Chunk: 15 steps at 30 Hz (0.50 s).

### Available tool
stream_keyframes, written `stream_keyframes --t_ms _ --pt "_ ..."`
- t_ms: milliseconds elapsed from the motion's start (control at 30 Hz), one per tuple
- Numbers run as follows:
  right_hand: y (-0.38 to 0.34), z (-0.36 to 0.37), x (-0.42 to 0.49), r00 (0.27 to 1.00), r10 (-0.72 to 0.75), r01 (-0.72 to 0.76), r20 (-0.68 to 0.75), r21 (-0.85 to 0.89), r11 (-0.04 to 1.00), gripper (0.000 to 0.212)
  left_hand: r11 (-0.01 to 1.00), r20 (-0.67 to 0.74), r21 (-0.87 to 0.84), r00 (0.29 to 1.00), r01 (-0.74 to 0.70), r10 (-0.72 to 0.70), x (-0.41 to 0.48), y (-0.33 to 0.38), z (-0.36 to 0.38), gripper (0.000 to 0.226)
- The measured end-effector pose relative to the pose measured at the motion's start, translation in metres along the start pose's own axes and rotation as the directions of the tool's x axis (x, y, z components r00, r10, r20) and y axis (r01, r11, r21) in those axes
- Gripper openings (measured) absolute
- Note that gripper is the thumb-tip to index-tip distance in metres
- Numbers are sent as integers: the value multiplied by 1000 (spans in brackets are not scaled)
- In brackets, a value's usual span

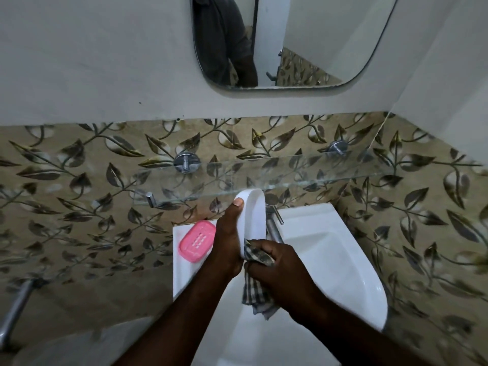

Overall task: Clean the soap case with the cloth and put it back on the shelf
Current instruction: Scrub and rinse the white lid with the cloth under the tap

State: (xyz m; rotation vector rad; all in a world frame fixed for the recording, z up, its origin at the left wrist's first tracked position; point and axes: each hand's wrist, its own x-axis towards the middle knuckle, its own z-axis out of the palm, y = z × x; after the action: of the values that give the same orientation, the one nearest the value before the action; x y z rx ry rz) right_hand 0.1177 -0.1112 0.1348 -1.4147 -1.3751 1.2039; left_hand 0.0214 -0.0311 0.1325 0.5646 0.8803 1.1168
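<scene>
Nearest the camera, the right hand [280,268] has its fingers [254,270] curled tightly round a bunched checked cloth [256,291]. The cloth's loose end hangs down over the white washbasin [343,273], and its upper fold is pressed against the lower end of the white soap case [252,220]. Just to the left, touching it, the left hand [228,241] grips this soap case, holding it upright on its long axis above the basin. The thumb lies along the near edge up to the rounded top, and the other fingers are hidden behind the case. The case stands in front of the chrome tap [274,231] and partly hides it. On the basin's flat left ledge, just beside the left hand, a pink slotted soap tray [196,240] lies flat. Behind and above, a glass shelf [303,178] runs along the wall on chrome brackets [184,163], and the top of the white case overlaps its front edge in the view. The wall behind is covered with leaf-patterned tiles [79,180], and a rounded mirror [290,35] hangs on the plain wall above.
</scene>
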Motion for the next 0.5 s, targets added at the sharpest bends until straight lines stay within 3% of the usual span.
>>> stream_keyframes --t_ms 67,133,167,200,233,300,333,367,400,467,500 --pt "7 -2 -3 969 -236 204 -75 -298 932 30 1000 1 -8 1000 23 -23 -1 0 0 79" --pt "23 -12 2 906 -424 306 2 -695 650 46 993 10 -90 997 75 -75 -1 -2 -2 59" --pt "32 -16 7 886 -459 322 62 -796 513 52 988 7 -129 997 81 -81 1 -5 -4 47" --pt "30 -18 9 897 -438 313 63 -790 528 54 984 12 -159 997 79 -79 2 -7 -5 39" --pt "22 -19 10 916 -400 300 37 -724 621 51 982 14 -171 997 78 -76 2 -9 -6 37" --pt "2 -13 8 976 -217 196 3 -439 877 38 984 26 -169 998 60 -56 0 -7 -6 39" --pt "-3 -8 7 989 -134 143 55 -237 961 30 986 19 -160 999 41 -39 -1 -6 -6 40" --pt "-4 -3 5 988 -135 144 77 -130 981 24 988 14 -151 1000 21 -19 -1 -5 -8 40" --pt "-2 1 2 981 -183 190 64 -147 971 23 990 8 -144 1000 7 -6 -2 -4 -10 44" --pt "10 0 -3 943 -333 305 8 -416 856 39 990 -8 -137 999 35 -37 -4 -2 -12 65" --pt "19 -5 -2 908 -416 361 40 -578 732 48 988 -26 -146 998 58 -62 -5 -2 -12 72"
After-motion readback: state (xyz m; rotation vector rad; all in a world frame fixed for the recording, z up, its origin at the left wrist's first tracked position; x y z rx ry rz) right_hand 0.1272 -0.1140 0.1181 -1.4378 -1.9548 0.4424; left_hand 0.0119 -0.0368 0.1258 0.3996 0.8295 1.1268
